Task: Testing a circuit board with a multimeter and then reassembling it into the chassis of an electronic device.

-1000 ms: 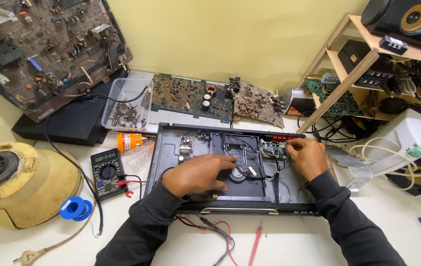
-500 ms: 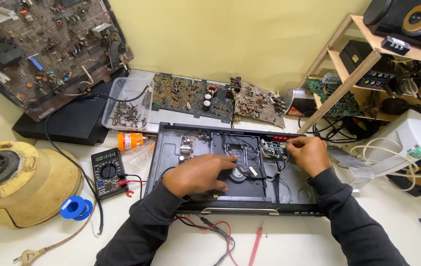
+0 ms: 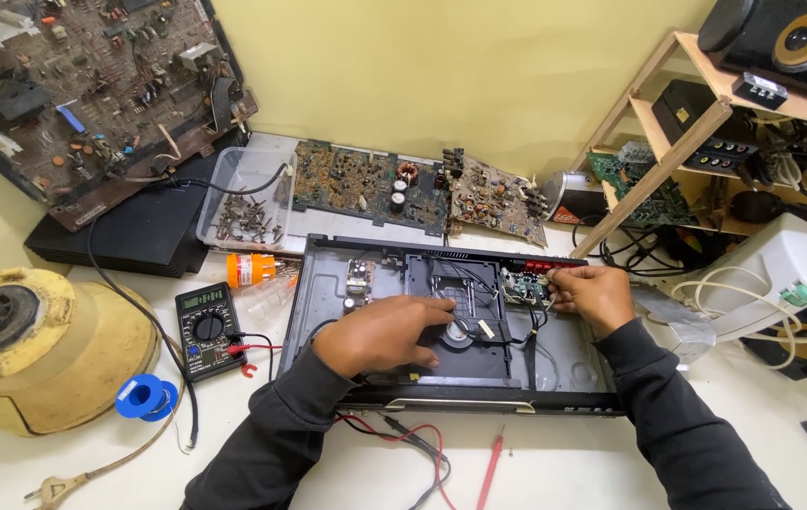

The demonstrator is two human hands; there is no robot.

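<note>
An opened black disc player chassis (image 3: 564,373) lies flat in front of me on the white table. My left hand (image 3: 384,332) rests on the black disc drive mechanism (image 3: 465,283) in the chassis's middle, fingers curled over its near edge. At the back right corner, my right hand (image 3: 594,295) pinches the thin wires beside a small green circuit board (image 3: 519,285). Both arms wear dark sleeves.
A multimeter (image 3: 207,329) with red and black leads lies left of the chassis, a red probe (image 3: 490,470) in front. Nearby are a blue solder spool (image 3: 146,397), yellow appliance (image 3: 35,349), orange bottle (image 3: 252,269), clear tub of parts (image 3: 243,203), loose circuit boards (image 3: 365,184) and a wooden shelf (image 3: 649,161).
Both hands stay almost where they were. The right hand's fingers have shifted slightly at the small board.
</note>
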